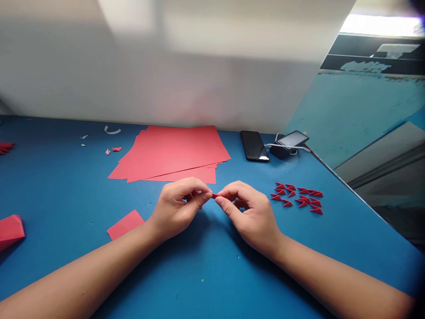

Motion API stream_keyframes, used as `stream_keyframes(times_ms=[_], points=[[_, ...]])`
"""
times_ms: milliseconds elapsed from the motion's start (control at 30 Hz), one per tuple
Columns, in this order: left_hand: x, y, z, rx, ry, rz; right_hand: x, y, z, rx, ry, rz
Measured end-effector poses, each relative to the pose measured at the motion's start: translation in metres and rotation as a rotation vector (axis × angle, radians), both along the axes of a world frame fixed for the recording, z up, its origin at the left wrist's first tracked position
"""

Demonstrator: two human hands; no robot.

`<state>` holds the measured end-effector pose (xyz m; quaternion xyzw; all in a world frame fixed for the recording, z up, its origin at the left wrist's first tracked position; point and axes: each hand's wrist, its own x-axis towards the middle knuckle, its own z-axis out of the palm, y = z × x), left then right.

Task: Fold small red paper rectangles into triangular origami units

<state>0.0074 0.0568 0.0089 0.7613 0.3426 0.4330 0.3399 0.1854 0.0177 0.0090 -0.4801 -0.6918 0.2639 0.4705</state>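
Observation:
Between my two hands, a small folded piece of red paper [215, 195] is held above the blue table. My left hand [182, 204] pinches its left end between thumb and fingers. The thumb and index finger of my right hand [249, 212] grip the right end. Most of the piece is hidden by the fingertips. To the right of my right hand lie several small folded red paper triangles [307, 201] in a loose group. A red paper piece [125, 225] lies flat, partly covered by my left forearm.
Red paper sheets [179, 148] lie stacked behind my hands on the blue table [202, 270]. A black phone [254, 146] and another device [294, 139] with a white cable [285, 146] are at the back right. Red folded paper [10, 231] sits far left, with scraps [113, 130] near the wall.

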Motion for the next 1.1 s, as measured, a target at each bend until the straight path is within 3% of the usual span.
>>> stream_keyframes(times_ms=[267,533,800,1100], points=[[0.0018,0.0012,0.0006,-0.113,-0.051,-0.013,0.0003,0.0021,-0.0012,-0.049,0.050,-0.023],[0.0008,0.0006,0.0008,-0.064,0.012,-0.024,-0.0006,0.0036,0.0010,-0.181,0.177,0.021],[0.0009,0.0040,-0.0005,-0.192,-0.077,0.003,0.0004,0.0032,-0.0010,-0.178,0.077,-0.022],[0.0005,0.0053,-0.0032,-0.194,-0.088,-0.009,0.0007,0.0036,-0.0023,-0.178,0.057,-0.034]])
